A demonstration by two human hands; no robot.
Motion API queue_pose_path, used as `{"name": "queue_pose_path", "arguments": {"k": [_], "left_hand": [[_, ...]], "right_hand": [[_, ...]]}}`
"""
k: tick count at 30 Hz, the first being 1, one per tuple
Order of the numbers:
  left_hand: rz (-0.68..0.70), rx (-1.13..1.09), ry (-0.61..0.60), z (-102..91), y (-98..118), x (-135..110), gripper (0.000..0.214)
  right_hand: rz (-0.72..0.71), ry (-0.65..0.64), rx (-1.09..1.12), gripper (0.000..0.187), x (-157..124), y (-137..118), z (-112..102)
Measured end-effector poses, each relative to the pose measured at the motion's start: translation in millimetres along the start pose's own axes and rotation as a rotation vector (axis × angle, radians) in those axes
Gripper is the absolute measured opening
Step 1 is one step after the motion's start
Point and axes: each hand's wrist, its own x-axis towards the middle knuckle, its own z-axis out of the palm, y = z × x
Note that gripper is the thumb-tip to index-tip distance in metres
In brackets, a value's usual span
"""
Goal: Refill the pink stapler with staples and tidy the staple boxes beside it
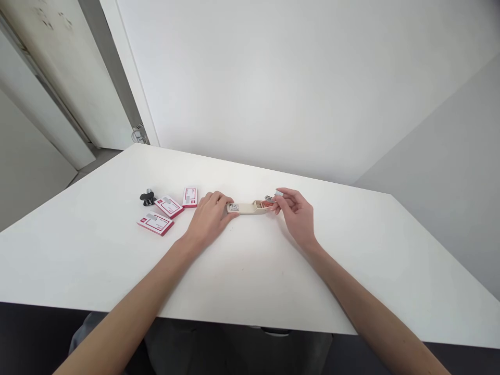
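Note:
My left hand (211, 216) grips the left end of a long, narrow cream-coloured tool (245, 209) lying on the white table. A small printed label (233, 207) shows near that end. Toward its right end is an open compartment (258, 204), with something reddish beside it. My right hand (295, 211) is closed over the right end. Between its thumb and index finger it pinches a small pale grey piece (278, 193). Next to the fingertips sits a small metal part (269, 199); I cannot tell whether it joins the tool. My right fingers partly hide the tool's end.
Several red-and-white small boxes (155, 223) lie left of my left hand, with silvery strips on top of some. A small black object with a metal part (147, 197) lies behind them. The white table (242, 271) meets a white wall at its back edge.

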Motion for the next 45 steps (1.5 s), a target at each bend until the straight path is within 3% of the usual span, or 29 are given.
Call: {"name": "queue_pose_path", "arguments": {"k": [4,16,39,45], "left_hand": [[-0.031,-0.010,0.017,1.4,-2,-1,0.030],[-0.037,-0.002,0.015,2.0,-3,-3,0.029],[-0.052,0.018,-0.007,2.7,-2,-1,0.029],[-0.036,0.028,0.006,3.4,-3,-2,0.028]], "right_hand": [[-0.150,0.100,-0.251,0.027,4,6,-5],[-0.339,-0.063,-0.554,0.027,6,17,-8],[-0.455,-0.099,-0.672,0.028,8,24,-7],[-0.391,-0.051,-0.635,0.031,5,19,-4]]}}
